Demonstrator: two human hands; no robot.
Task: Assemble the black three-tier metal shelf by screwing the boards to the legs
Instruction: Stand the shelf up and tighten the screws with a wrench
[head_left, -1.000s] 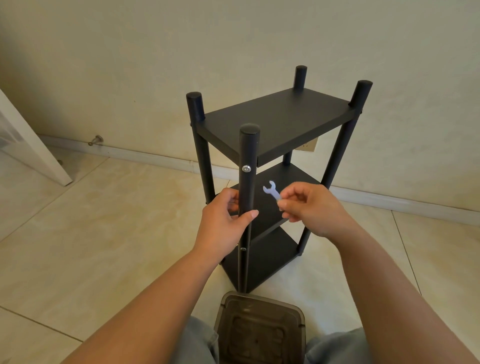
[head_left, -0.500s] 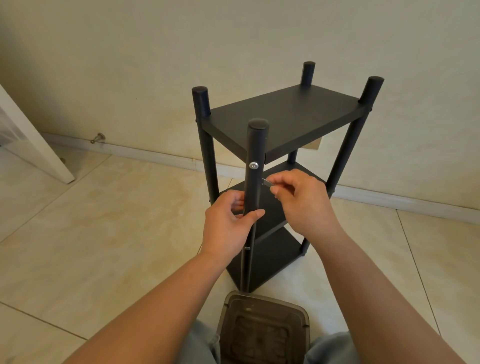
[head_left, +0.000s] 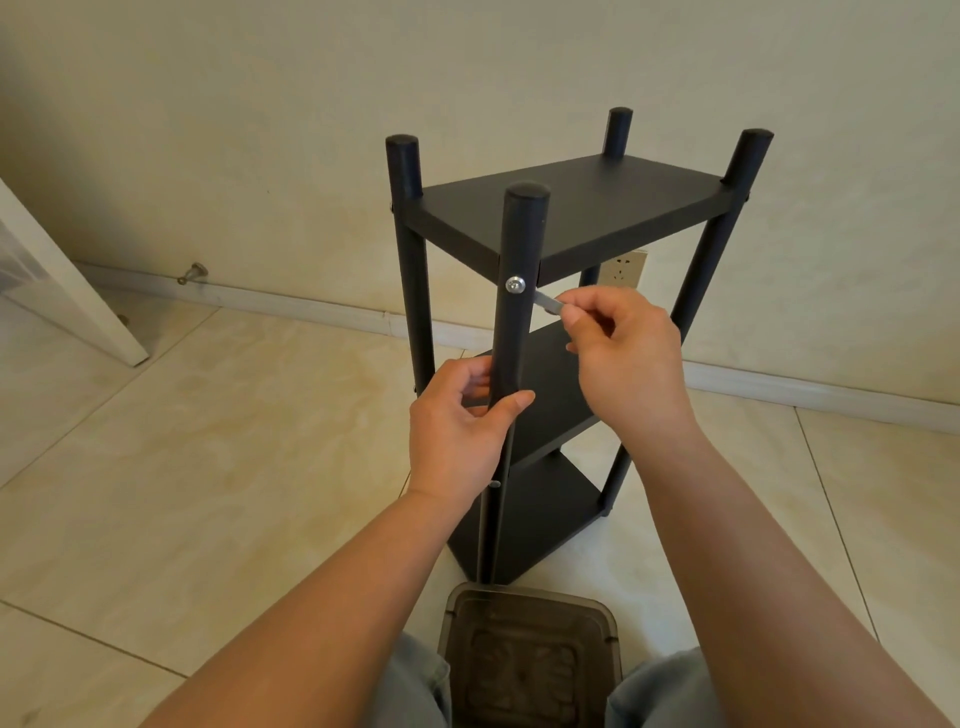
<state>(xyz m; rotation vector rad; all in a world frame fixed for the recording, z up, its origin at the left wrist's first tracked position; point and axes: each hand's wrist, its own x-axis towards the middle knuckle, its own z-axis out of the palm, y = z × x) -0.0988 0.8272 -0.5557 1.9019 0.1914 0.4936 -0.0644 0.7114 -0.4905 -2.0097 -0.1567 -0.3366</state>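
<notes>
Lighting was soft, even and moderately bright, with a warm yellowish cast over the wall (head_left: 260, 130) and the floor (head_left: 182, 467). Shadows were faint and diffuse; no hard edges were noted. A mild sheen lay on the tiles at the near left. The screw head (head_left: 515, 284) gave a small bright glint. The black shelf (head_left: 582, 208) kept little surface detail. Focus was sharp at centre. Wide-angle distortion bowed the baseboard (head_left: 311, 306) and stretched both forearms toward the near corners.
</notes>
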